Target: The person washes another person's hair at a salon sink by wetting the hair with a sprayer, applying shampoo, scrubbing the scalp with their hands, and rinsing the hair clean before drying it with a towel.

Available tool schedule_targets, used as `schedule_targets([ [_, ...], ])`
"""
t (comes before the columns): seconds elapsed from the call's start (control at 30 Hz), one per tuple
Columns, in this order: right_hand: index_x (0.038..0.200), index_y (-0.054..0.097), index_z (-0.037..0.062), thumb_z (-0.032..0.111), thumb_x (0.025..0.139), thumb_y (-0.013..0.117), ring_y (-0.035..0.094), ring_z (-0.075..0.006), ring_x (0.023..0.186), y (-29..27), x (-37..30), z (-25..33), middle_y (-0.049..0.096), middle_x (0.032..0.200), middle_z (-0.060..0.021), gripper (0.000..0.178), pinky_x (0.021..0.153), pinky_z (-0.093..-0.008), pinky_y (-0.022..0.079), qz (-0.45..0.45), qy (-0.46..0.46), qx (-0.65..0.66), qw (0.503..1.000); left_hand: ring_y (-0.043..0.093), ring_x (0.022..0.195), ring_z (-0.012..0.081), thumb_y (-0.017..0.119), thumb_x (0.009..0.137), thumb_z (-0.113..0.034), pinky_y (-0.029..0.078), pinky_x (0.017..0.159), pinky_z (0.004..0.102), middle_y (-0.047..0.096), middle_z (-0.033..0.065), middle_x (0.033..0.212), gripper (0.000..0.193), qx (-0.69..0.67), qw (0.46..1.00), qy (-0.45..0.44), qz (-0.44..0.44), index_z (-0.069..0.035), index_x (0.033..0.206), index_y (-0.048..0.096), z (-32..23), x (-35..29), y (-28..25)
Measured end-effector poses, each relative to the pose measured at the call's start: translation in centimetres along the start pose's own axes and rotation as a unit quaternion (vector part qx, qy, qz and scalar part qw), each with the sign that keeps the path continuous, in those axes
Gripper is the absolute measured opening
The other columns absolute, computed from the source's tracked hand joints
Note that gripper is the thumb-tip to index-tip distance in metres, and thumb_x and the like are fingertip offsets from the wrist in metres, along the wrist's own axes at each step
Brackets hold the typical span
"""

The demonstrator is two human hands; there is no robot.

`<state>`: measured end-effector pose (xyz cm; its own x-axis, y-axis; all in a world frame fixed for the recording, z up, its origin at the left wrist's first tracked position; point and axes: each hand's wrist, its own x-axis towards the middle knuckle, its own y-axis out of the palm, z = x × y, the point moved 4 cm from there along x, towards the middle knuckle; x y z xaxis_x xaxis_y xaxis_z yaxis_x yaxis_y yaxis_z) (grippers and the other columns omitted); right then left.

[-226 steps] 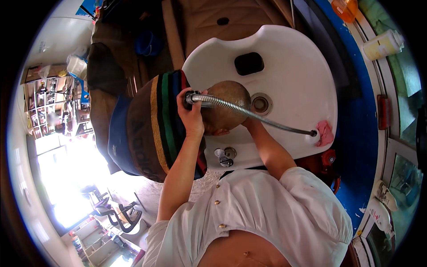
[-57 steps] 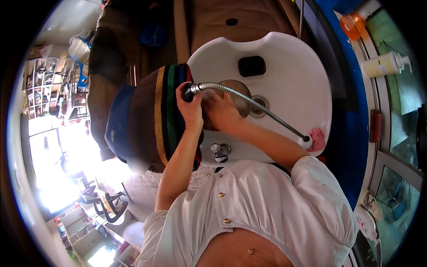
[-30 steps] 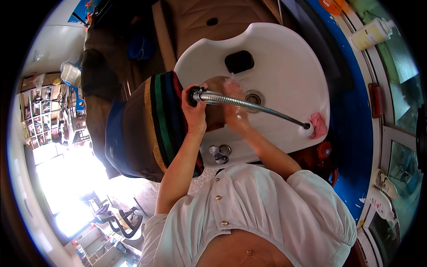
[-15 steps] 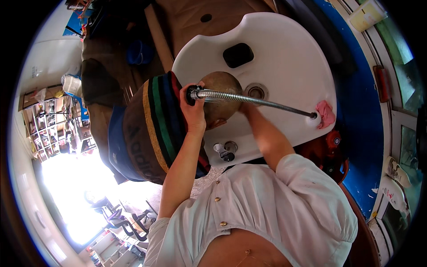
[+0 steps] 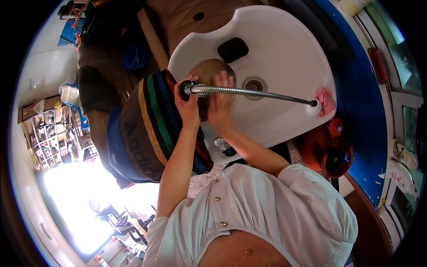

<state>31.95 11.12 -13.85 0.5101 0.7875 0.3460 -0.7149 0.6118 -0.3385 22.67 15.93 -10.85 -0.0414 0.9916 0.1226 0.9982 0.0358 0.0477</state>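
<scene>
As a person in a white blouse (image 5: 271, 200) leans over a white shampoo basin (image 5: 289, 58), the left hand (image 5: 188, 107) is wrapped around a black-and-chrome shower head (image 5: 184, 90), close to the collar side of another person's close-cropped head (image 5: 209, 67), while the right hand (image 5: 221, 106), blurred and with its fingers extended, lies over the scalp, gripping nothing that I can see. The two hands are near each other but apart; whether the right palm presses on the skin is hard to tell. The cropped head is inside the basin at its left side, near the round drain (image 5: 255, 86), and a striped brown top (image 5: 133, 122) reaches right up to the rim. From where I stand, the collar looks most at risk: should the left wrist roll toward the shoulders, any spray could soak the striped cloth. The ribbed metal hose (image 5: 262, 94) crosses the basin nearly straight to its outlet beside a crumpled pink cloth (image 5: 326, 101), so a reach farther left might pull it tight and twist the shower head off its aim. Water could also find the ear or face if the right hand fails to shield them, and a wet grip might slip, dropping the metal fitting onto the scalp. A forearm passing so near the chrome mixer tap (image 5: 224, 146) could knock its lever, upsetting flow or heat.
</scene>
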Motion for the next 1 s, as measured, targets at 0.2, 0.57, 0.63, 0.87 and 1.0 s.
schedule_targets([
  [0.2,0.12,0.055,0.0052,0.017,0.089,0.048,0.045,-0.0368,0.116,1.3,2.0,-4.3,0.052,0.124,-0.0184,0.033,0.095,-0.0425,0.036,-0.064,0.009,0.09,0.994,0.053,0.115,0.023,0.065,0.078,0.0,0.035,0.105,0.0358,0.06,0.0115,0.107,0.033,-0.024,1.0,-0.006,0.004,-0.004,0.108,0.05,0.3,-0.6,-0.1],
  [0.57,0.091,0.058,0.0024,0.002,0.075,0.05,0.053,-0.0363,0.09,-0.6,6.1,-6.5,0.057,0.09,-0.0206,0.018,0.081,-0.0442,0.042,0.029,0.077,0.089,0.993,0.054,0.112,0.0226,0.06,0.08,-0.001,0.037,0.101,0.0348,0.06,0.0128,0.108,0.031,-0.019,1.0,0.004,-0.014,-0.003,0.108,0.05,0.3,-0.7,0.4],
  [0.63,0.093,0.056,0.0017,0.004,0.079,0.048,0.053,-0.0367,0.092,0.2,5.6,-8.2,0.057,0.093,-0.0214,0.017,0.082,-0.0437,0.041,0.046,0.128,0.113,0.984,0.054,0.111,0.0221,0.059,0.081,-0.001,0.038,0.099,0.034,0.06,0.013,0.108,0.03,-0.006,1.0,-0.001,-0.02,-0.003,0.109,0.049,0.0,-0.6,0.4],
  [0.87,0.103,0.055,-0.0005,0.017,0.091,0.046,0.056,-0.0231,0.09,1.7,6.4,-13.8,0.058,0.1,-0.0159,0.023,0.079,-0.0317,0.044,0.283,0.272,0.13,0.911,0.058,0.099,0.0185,0.061,0.079,0.0,0.043,0.092,0.0302,0.062,0.0115,0.105,0.031,0.086,0.996,0.012,-0.033,-0.003,0.108,0.05,-0.9,2.7,1.6],
  [1.0,0.105,0.056,0.001,0.01,0.087,0.049,0.056,-0.0224,0.094,-0.6,10.0,-8.6,0.058,0.104,-0.015,0.021,0.082,-0.0322,0.045,0.308,0.341,0.181,0.869,0.059,0.097,0.0175,0.062,0.078,0.0,0.043,0.091,0.0301,0.064,0.0115,0.102,0.031,0.101,0.994,0.007,-0.045,-0.002,0.107,0.051,-1.3,5.2,2.2],
])
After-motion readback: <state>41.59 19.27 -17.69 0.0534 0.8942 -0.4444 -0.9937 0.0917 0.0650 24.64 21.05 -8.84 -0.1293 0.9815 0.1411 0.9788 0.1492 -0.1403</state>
